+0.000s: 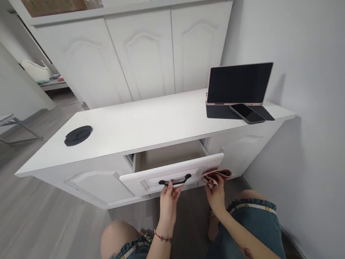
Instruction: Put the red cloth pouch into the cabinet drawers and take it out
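A white drawer (145, 186) stands pulled out from the cabinet, and the visible part of its inside shows a bare bottom. My left hand (169, 199) has its fingers curled on the black drawer handle (176, 181). To the right, my right hand (216, 194) grips a folded cloth (224, 174), reddish with pale patches. That cloth is close to the right end of the drawer front; whether it touches the front I cannot tell.
On the white cabinet top (145, 122) a tablet (239, 84) leans upright on a dark cover, with a phone (248, 113) lying in front. A flat black disc (78, 136) lies at the left. A grey wall (324, 81) borders the right side.
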